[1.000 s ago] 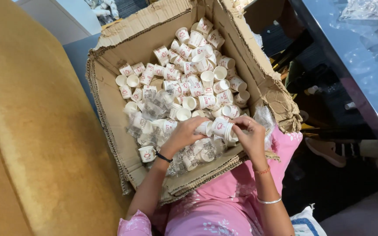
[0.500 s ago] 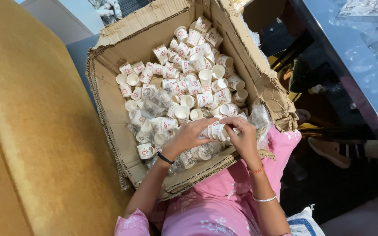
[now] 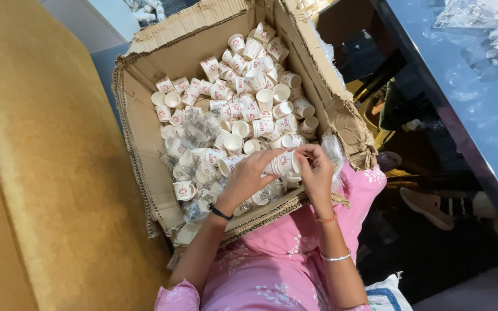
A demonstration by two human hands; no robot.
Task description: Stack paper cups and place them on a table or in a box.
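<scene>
Both hands meet over the box — the left hand and right hand are clamped on a cup stack. Held from both ends, it stays together, with loose cups below.

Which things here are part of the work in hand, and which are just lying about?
In the work:
- left hand and right hand, together holding a stack of small paper cups
- cardboard box of loose cups

Lying about:
- yellow seat
- blue table
- plastic wrappers
- shoe
</scene>
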